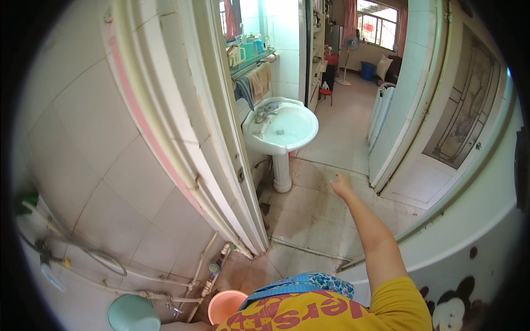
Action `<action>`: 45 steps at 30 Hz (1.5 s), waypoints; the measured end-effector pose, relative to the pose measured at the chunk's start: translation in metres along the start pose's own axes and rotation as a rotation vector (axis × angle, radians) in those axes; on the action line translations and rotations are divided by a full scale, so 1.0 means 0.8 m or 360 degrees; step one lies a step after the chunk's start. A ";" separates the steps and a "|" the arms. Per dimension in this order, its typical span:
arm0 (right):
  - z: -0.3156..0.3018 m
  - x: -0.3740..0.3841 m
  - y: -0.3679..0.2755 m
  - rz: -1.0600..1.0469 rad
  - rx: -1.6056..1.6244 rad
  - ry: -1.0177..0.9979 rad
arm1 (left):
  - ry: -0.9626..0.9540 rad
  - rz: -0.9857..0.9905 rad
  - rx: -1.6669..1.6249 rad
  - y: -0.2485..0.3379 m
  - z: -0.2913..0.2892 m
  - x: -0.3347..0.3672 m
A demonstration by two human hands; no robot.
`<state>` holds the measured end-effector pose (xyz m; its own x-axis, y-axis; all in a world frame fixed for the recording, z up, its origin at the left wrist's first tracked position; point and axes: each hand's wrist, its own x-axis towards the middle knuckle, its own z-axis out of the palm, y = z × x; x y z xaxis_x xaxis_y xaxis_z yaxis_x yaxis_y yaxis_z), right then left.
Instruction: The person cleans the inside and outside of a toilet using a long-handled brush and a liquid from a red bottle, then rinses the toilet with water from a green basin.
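My right arm stretches forward past the doorway, and my right hand (340,186) hangs in the air over the tiled floor (309,215). Its fingers are partly stretched out, with nothing seen in them. Ahead and to the left of it stands a white pedestal washbasin (295,144) with a metal tap (265,114). At the lower edge a strip of my left forearm (186,326) shows between a green bucket (132,314) and an orange basin (227,307). My left hand itself is out of the picture. A blue flowered cloth (323,282) lies against my yellow shirt.
A white door frame (232,165) rises at the left. Pipes with a valve (214,268) run along the low wall. A door with a patterned pane (458,105) stands at the right. Towels (259,81) hang above the washbasin; a fan (351,44) stands in the far room.
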<state>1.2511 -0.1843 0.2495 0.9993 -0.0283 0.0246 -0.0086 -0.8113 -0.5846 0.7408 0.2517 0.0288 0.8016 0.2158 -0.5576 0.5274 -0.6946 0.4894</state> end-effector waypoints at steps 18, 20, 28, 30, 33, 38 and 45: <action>0.183 0.601 -0.263 -0.1156 -0.0553 -0.0285 | 0.0237 -0.0984 -0.0584 0.225 0.013 0.200; 0.193 0.638 -0.293 -0.1199 -0.0728 -0.0361 | 0.0255 -0.1107 -0.0703 0.259 0.067 0.172; 0.306 0.814 -0.221 -0.1748 -0.0671 -0.0079 | 0.0225 -0.1355 -0.0806 0.446 0.175 0.061; 0.322 0.808 -0.229 -0.1801 -0.0642 -0.0191 | 0.0252 -0.1409 -0.0796 0.514 0.137 0.063; 0.296 0.790 -0.225 -0.1539 -0.0923 -0.0120 | 0.0218 -0.1483 -0.0878 0.553 0.093 0.078; 0.261 0.731 -0.271 -0.1296 -0.1019 -0.0444 | 0.0420 -0.1486 -0.0968 0.569 0.133 0.071; 0.280 0.665 -0.166 -0.1434 -0.0541 -0.0315 | 0.0326 -0.1584 -0.1102 0.553 0.212 0.012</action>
<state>1.7917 0.0391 0.1587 0.6247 0.7567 0.1925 0.7808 -0.6069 -0.1483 0.9343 -0.1703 0.1260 -0.0388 0.5906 -0.8060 0.9224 0.3314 0.1984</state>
